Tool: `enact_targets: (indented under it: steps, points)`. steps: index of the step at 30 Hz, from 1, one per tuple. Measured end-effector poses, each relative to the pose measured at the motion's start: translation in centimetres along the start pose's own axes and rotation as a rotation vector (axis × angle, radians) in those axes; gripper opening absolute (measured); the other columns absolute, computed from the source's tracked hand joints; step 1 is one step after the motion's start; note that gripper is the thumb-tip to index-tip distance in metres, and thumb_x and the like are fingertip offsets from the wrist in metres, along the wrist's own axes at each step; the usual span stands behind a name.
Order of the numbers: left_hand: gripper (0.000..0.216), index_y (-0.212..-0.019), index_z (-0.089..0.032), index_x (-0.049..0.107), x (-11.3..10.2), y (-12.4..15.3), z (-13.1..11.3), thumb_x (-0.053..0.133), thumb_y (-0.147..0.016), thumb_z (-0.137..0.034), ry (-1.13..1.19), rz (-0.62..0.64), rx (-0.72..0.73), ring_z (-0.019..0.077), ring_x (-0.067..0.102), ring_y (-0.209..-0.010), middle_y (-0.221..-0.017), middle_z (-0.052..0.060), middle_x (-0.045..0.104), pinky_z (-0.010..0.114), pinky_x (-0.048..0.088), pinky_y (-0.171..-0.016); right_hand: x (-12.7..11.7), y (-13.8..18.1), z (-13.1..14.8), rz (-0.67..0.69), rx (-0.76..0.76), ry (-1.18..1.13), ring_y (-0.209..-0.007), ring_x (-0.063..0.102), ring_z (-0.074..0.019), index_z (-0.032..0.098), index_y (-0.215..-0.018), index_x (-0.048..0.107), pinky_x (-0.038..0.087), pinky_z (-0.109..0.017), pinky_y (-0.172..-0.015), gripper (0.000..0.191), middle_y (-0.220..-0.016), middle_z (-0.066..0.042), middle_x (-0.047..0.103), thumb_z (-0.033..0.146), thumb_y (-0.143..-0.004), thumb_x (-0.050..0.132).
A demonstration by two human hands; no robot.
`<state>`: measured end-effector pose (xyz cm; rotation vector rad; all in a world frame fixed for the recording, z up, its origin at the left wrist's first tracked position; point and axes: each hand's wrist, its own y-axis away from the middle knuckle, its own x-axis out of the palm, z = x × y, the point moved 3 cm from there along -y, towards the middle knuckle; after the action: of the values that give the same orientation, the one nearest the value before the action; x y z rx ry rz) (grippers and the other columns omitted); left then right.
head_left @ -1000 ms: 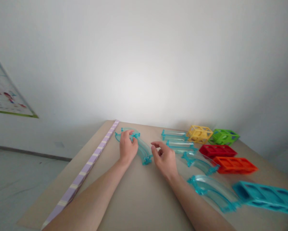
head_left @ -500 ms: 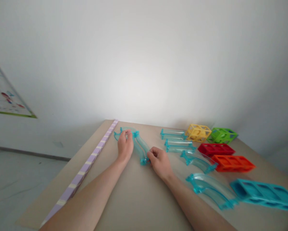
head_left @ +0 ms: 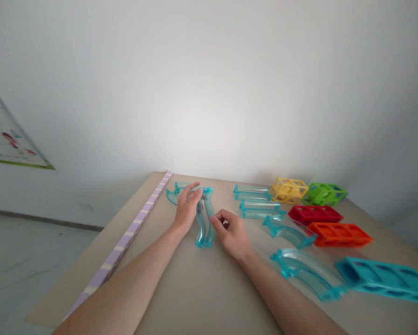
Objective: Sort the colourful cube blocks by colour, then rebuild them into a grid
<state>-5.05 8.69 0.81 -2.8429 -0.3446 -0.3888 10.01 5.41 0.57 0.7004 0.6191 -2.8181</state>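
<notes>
Grip: right hand (head_left: 231, 230) pinches curved track (head_left: 204, 223) at right edge | left hand (head_left: 188, 207) spread flat on its far end | long axis runs away, between both hands.

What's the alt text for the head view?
A left hand rests on the far end of a clear teal curved track on a tan table; the right hand is curled beside it. More track pieces and coloured blocks lie to the right.
</notes>
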Motion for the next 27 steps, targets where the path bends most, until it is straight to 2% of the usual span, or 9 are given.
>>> enact_targets:
  steps: [4,7,9,11,14,17,22,27]
  points:
    - [0.038,-0.082,-0.016,0.066,0.5,0.4,0.0,0.066,-0.079,-0.053,0.007,0.108,-0.016,0.0088,0.05,-0.044,-0.059,-0.003,0.056,0.02,0.039,-0.042,-0.2,0.0,0.0,-0.049,-0.021,-0.048,-0.074,0.057,-0.0136,0.019,-0.086,0.055,0.044,-0.021,-0.054,0.016,-0.088,-0.003,0.059,0.035,-0.085,0.057]
    - [0.036,-0.091,-0.016,0.068,0.8,0.5,0.2,0.066,-0.08,-0.05,0.078,0.146,-0.048,0.0087,0.05,-0.047,-0.063,-0.002,0.059,0.02,0.039,-0.044,0.1,0.0,-0.3,-0.029,0.015,-0.128,-0.076,0.06,-0.0133,0.021,-0.117,0.048,0.049,-0.023,-0.057,0.037,-0.11,-0.007,0.059,0.035,-0.085,0.059]
    - [0.038,-0.094,-0.016,0.069,0.8,0.5,0.4,0.066,-0.079,-0.05,0.112,0.152,-0.088,0.0084,0.049,-0.047,-0.064,-0.002,0.059,0.019,0.038,-0.044,0.5,0.0,-0.5,0.016,0.025,-0.17,-0.067,0.06,-0.011,0.023,-0.133,0.038,0.05,-0.024,-0.057,0.052,-0.111,-0.007,0.059,0.035,-0.086,0.057]
    - [0.04,-0.095,-0.016,0.07,0.8,0.5,0.6,0.068,-0.077,-0.051,0.131,0.165,-0.135,0.0077,0.047,-0.047,-0.063,-0.002,0.058,0.019,0.037,-0.044,0.7,0.0,-0.6,0.079,0.021,-0.194,-0.058,0.057,-0.0087,0.024,-0.14,0.033,0.047,-0.023,-0.053,0.058,-0.102,-0.004,0.06,0.035,-0.088,0.054]
    - [0.04,-0.094,-0.017,0.068,1.1,0.7,0.9,0.071,-0.074,-0.051,0.144,0.208,-0.205,0.0074,0.048,-0.048,-0.064,-0.002,0.058,0.018,0.038,-0.045,0.7,0.0,-0.5,0.127,0.022,-0.193,-0.053,0.052,-0.0074,0.024,-0.137,0.04,0.041,-0.021,-0.048,0.052,-0.088,0.001,0.057,0.035,-0.089,0.052]
    - [0.038,-0.092,-0.019,0.066,1.3,0.8,1.2,0.072,-0.073,-0.052,0.141,0.226,-0.252,0.0093,0.051,-0.053,-0.065,-0.003,0.057,0.019,0.04,-0.048,0.4,0.1,-0.3,0.139,0.019,-0.176,-0.054,0.05,-0.0084,0.023,-0.126,0.048,0.04,-0.02,-0.049,0.039,-0.081,0.003,0.054,0.033,-0.089,0.051]
    - [0.041,-0.089,-0.019,0.064,1.2,0.7,1.6,0.07,-0.073,-0.057,0.154,0.169,-0.236,0.0097,0.052,-0.056,-0.066,-0.004,0.056,0.019,0.042,-0.051,0.3,0.0,0.1,0.139,0.014,-0.191,-0.059,0.053,-0.01,0.022,-0.109,0.053,0.043,-0.022,-0.055,0.021,-0.085,0.001,0.06,0.031,-0.09,0.049]
    - [0.039,-0.084,-0.019,0.06,1.4,0.5,1.9,0.068,-0.075,-0.056,0.225,0.121,-0.204,0.0081,0.05,-0.054,-0.068,-0.005,0.053,0.019,0.042,-0.05,0.6,-0.1,0.3,0.129,0.024,-0.236,-0.066,0.057,-0.0126,0.022,-0.102,0.054,0.046,-0.024,-0.059,0.016,-0.085,0.0,0.063,0.032,-0.09,0.049]
